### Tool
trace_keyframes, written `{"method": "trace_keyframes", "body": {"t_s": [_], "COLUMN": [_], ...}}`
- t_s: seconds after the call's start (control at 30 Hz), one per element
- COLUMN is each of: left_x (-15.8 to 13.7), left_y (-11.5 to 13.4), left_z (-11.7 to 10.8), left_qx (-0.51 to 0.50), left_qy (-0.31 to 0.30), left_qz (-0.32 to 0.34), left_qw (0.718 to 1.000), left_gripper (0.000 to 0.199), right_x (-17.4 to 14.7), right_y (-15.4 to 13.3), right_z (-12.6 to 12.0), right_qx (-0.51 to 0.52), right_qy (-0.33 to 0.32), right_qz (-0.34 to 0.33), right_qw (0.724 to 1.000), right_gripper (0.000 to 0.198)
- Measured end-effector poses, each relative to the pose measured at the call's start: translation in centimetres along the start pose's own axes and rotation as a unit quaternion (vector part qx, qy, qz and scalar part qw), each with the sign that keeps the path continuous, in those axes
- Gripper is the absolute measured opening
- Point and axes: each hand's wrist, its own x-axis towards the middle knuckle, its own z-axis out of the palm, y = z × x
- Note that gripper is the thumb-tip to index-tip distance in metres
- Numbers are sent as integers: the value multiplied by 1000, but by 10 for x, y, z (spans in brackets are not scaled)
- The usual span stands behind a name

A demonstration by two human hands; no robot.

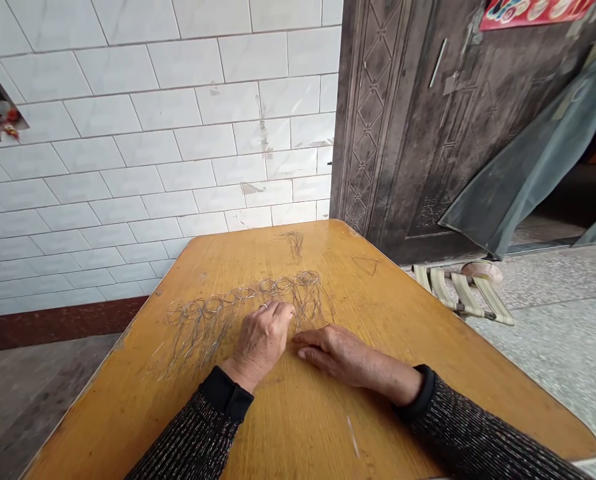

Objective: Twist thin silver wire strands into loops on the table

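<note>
A row of thin wire loops [235, 294] with long loose tails lies across the yellow wooden table [378, 373]. My left hand [265, 335] rests over the tails just below the right half of the row. Its fingers are curled and pressed together on the thin wires, and the tips are partly hidden. Beside it, my right hand [335, 353] lies low on the tabletop, thumb and forefinger drawn close near the lower ends of the wires. Whatever may be between those two fingertips is too fine to make out.
Loose thin strands [295, 245] lie near the table's far edge, and a bent wire [367, 264] is at the right. A strapped stool [461, 293] stands right of the table. Behind are a white tiled wall [188, 147] and a dark door [418, 127].
</note>
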Motion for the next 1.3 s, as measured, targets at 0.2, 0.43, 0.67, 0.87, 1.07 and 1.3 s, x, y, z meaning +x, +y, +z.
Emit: {"method": "trace_keyframes", "body": {"t_s": [0.2, 0.43, 0.67, 0.87, 1.07, 1.3], "left_x": [0, 0, -1, -1, -2, -3], "left_y": [1, 10, 12, 12, 14, 12], "left_z": [-4, -4, -1, -2, -1, 3], "left_qx": [12, -40, -66, -63, -47, -58], "left_qy": [27, 39, 48, 37, 30, 6], "left_qz": [13, -4, -19, -15, -5, -18], "left_qw": [999, 998, 997, 997, 998, 998], "left_gripper": [16, 16, 19, 20, 21, 20], "right_x": [7, 9, 9, 11, 13, 14], "right_y": [13, 11, 9, 8, 11, 8], "right_z": [-1, -2, 1, 5, 13, 17], "right_qx": [323, 517, 516, 431, 392, 398], "right_qy": [65, 53, 63, 120, 143, 128], "right_qz": [91, 75, 74, 101, 103, 131], "right_qw": [940, 851, 851, 889, 903, 899], "right_gripper": [38, 30, 30, 36, 34, 33]}}
